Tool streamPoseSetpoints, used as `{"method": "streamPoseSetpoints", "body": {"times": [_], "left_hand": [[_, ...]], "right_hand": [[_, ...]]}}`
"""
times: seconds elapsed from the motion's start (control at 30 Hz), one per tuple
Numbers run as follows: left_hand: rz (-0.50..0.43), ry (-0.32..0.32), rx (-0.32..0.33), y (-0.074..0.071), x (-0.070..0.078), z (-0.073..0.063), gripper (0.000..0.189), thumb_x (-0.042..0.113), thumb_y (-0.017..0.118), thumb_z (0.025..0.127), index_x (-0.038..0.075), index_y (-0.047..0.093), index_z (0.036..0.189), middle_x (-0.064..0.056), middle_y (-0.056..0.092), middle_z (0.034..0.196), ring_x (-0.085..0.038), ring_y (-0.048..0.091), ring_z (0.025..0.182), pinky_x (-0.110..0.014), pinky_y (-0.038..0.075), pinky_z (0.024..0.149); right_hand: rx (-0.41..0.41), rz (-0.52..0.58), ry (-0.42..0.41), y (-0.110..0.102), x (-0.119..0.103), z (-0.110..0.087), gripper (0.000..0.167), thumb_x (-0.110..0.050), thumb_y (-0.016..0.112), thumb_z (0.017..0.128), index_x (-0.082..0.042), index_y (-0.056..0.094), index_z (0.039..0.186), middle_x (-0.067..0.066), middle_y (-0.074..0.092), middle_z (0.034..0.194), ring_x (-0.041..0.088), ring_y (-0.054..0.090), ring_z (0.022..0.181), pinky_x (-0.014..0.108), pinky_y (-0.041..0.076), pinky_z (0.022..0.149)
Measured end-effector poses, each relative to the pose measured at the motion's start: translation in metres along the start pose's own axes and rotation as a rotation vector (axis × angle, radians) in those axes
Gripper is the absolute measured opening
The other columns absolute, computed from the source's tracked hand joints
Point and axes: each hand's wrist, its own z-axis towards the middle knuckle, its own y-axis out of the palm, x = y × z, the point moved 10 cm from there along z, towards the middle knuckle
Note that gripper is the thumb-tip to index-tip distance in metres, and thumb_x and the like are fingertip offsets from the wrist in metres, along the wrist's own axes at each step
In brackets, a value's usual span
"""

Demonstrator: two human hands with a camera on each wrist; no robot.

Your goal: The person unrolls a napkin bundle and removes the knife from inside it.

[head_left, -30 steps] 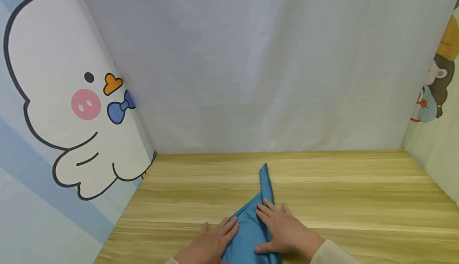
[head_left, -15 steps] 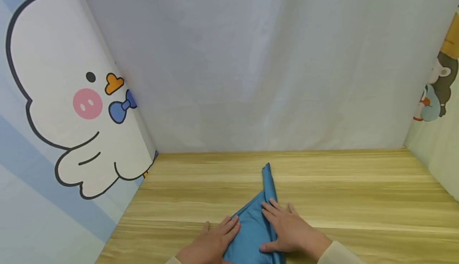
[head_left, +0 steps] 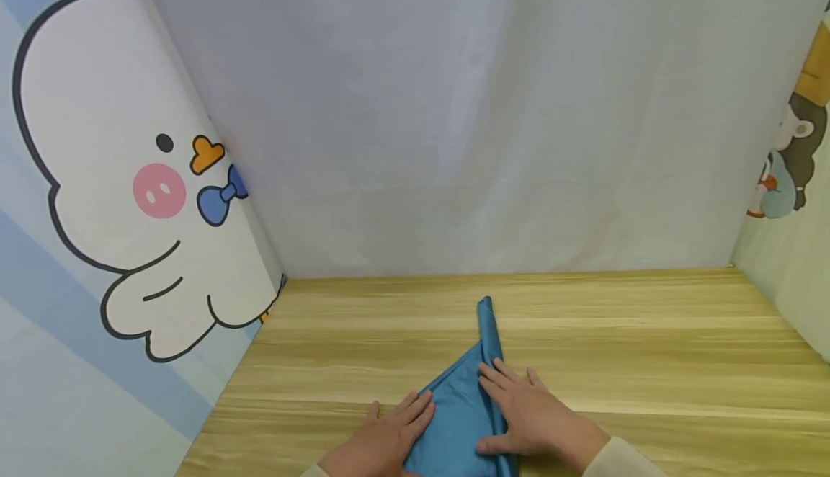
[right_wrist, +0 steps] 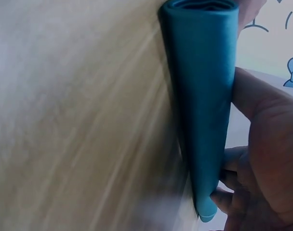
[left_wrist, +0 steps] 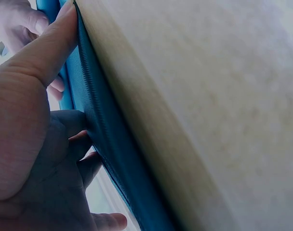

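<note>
A smooth blue cloth (head_left: 454,416) lies on the table, its upper left edge slanting. Along its right side the fabric forms a long narrow roll (head_left: 489,324), whose far end sticks out past the rest. In the right wrist view the spiral layers show at the near end of the roll (right_wrist: 204,72). My left hand (head_left: 384,437) rests flat on the cloth's left edge, fingers extended. My right hand (head_left: 534,413) lies over the roll, fingers spread and thumb on the flat part. The cloth's near edge is cut off in the head view.
The wood-grain table (head_left: 648,362) extends to both sides and behind the cloth. A pale grey curtain (head_left: 454,117) hangs along its back edge. Side panels carry a cartoon duck (head_left: 104,174) on the left and a cartoon figure (head_left: 794,149) on the right.
My right hand has shifted a little to the right along with the roll, and more flat cloth shows between the hands. My left hand has stayed nearly in place.
</note>
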Motion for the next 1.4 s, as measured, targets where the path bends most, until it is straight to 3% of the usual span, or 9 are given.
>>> {"method": "streamPoseSetpoints", "body": {"times": [0.5, 0.83, 1.2, 1.4], "left_hand": [[-0.03, -0.02, 0.003, -0.001, -0.001, -0.001, 0.094, 0.066, 0.063, 0.079, 0.02, 0.028, 0.153, 0.006, 0.02, 0.159, -0.016, 0.019, 0.145, -0.063, 0.034, 0.099], [-0.035, -0.011, 0.035, -0.003, -0.001, -0.001, 0.094, 0.064, 0.065, 0.078, 0.019, 0.03, 0.153, 0.005, 0.021, 0.159, -0.017, 0.02, 0.145, -0.064, 0.035, 0.098], [-0.047, -0.009, 0.023, -0.002, -0.002, -0.002, 0.1, 0.073, 0.061, 0.075, 0.02, 0.028, 0.153, 0.005, 0.019, 0.159, -0.017, 0.019, 0.145, -0.065, 0.033, 0.099], [-0.084, 0.004, 0.017, -0.001, -0.002, -0.003, 0.097, 0.076, 0.051, 0.079, 0.019, 0.027, 0.154, 0.004, 0.018, 0.16, -0.019, 0.019, 0.145, -0.066, 0.031, 0.099]], "right_hand": [[0.0, 0.064, -0.013, -0.007, 0.008, -0.006, 0.102, -0.073, 0.061, 0.076, -0.001, 0.04, 0.146, 0.012, 0.028, 0.156, 0.037, 0.026, 0.141, 0.07, 0.027, 0.099], [-0.012, 0.071, 0.008, -0.009, 0.018, -0.013, 0.103, -0.064, 0.07, 0.075, 0.001, 0.035, 0.147, 0.015, 0.026, 0.155, 0.036, 0.039, 0.134, 0.053, 0.039, 0.101], [0.002, 0.13, 0.064, -0.005, 0.034, -0.02, 0.107, -0.067, 0.071, 0.073, -0.001, 0.034, 0.149, 0.015, 0.025, 0.156, 0.039, 0.037, 0.134, 0.058, 0.036, 0.101], [0.011, 0.184, 0.072, -0.004, 0.039, -0.022, 0.106, -0.065, 0.072, 0.072, -0.003, 0.033, 0.149, 0.014, 0.025, 0.156, 0.038, 0.034, 0.136, 0.062, 0.032, 0.102]]}}
